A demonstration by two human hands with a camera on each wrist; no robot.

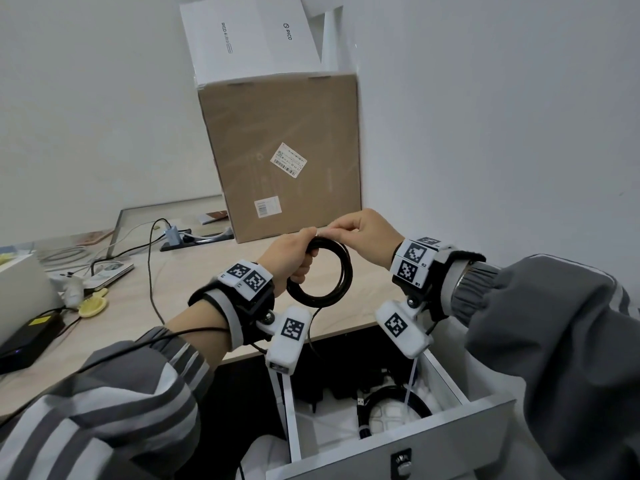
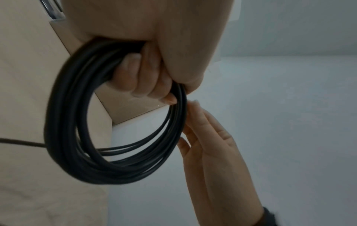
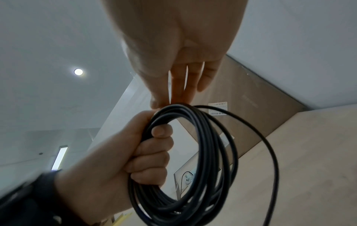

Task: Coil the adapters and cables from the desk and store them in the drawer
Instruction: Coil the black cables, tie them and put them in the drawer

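Observation:
My left hand (image 1: pixel 294 254) grips a coil of thin black cable (image 1: pixel 348 275) held upright above the desk's front edge. Its fingers (image 2: pixel 146 76) curl through the ring (image 2: pixel 61 122). My right hand (image 1: pixel 363 233) is at the top of the coil and pinches a strand there with thumb and fingertips (image 3: pixel 179 94). One loose outer loop (image 3: pixel 270 152) swings wide of the bundle (image 3: pixel 154 206). A tail (image 1: pixel 309 334) hangs from the coil's bottom. Below my hands the white drawer (image 1: pixel 464 382) stands open, with a coiled black cable (image 1: pixel 398 396) and dark adapters (image 1: pixel 311 389) inside.
A big cardboard box (image 1: pixel 284 150) with white boxes (image 1: pixel 249 32) on top stands at the back by the wall. On the desk (image 1: pixel 207 271) to the left lie a black power brick (image 1: pixel 27 337), a running cable (image 1: pixel 150 271), a small hub (image 1: pixel 172 235) and a yellow item (image 1: pixel 91 306).

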